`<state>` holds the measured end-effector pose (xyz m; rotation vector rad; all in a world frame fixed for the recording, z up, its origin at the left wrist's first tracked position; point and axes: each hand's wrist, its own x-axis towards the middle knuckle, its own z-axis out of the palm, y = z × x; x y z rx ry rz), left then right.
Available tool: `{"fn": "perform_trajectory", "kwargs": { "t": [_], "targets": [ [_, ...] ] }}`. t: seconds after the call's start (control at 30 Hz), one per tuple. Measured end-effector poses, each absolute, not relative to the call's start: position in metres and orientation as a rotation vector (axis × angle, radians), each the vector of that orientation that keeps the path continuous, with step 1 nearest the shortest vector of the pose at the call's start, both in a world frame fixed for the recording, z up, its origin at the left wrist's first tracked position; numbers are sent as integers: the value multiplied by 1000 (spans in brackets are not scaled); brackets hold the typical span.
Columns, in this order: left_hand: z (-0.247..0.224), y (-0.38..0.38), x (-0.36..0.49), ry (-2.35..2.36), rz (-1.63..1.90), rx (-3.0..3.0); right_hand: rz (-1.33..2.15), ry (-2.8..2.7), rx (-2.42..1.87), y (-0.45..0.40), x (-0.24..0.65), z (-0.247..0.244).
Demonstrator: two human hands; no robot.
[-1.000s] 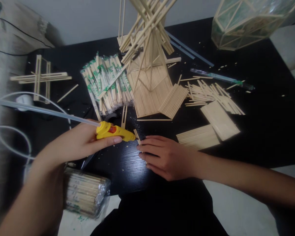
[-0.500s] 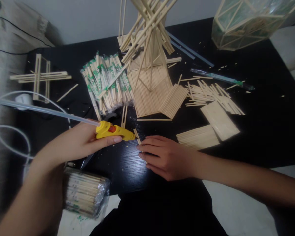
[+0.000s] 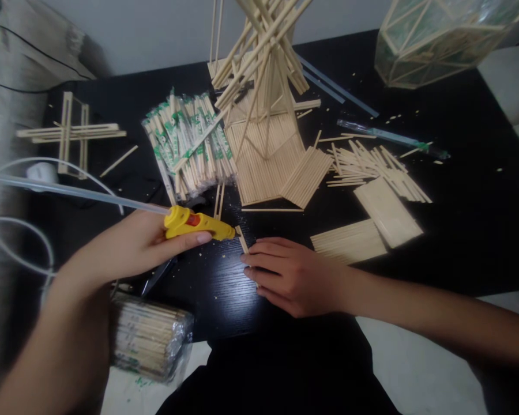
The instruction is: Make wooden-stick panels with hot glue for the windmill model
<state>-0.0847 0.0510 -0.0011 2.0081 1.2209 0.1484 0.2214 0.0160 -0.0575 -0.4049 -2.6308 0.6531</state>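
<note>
My left hand (image 3: pixel 155 242) is wrapped round a yellow glue gun (image 3: pixel 201 224), a long clear glue stick (image 3: pixel 78 193) jutting from its back end. The gun's dark nozzle is close to the far end of a short wooden stick (image 3: pixel 241 239) on the black table; whether it touches is hard to tell. My right hand (image 3: pixel 281 274) grips that stick near the table, its fingers lying over the lower part, so much of it is hidden. I cannot tell if it is one stick or several side by side.
Wrapped chopsticks (image 3: pixel 190 144) lie left of a stick structure (image 3: pixel 263 132). Short cut sticks (image 3: pixel 372 164) and stick panels (image 3: pixel 387 210) are to the right. A bagged bundle (image 3: pixel 149 337) sits at the front left edge. A white cord (image 3: pixel 19 225) loops at left.
My left hand and the glue gun have shifted slightly up and left, the nozzle moving toward the stick's far end. My right hand stays in place.
</note>
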Motion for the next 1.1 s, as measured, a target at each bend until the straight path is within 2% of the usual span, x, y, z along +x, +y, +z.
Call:
{"fn": "perform_trajectory", "kwargs": {
  "t": [1.1],
  "targets": [
    [-5, 51, -82, 1051, 75, 2089, 639, -2616, -407, 14, 222, -60]
  ]
}}
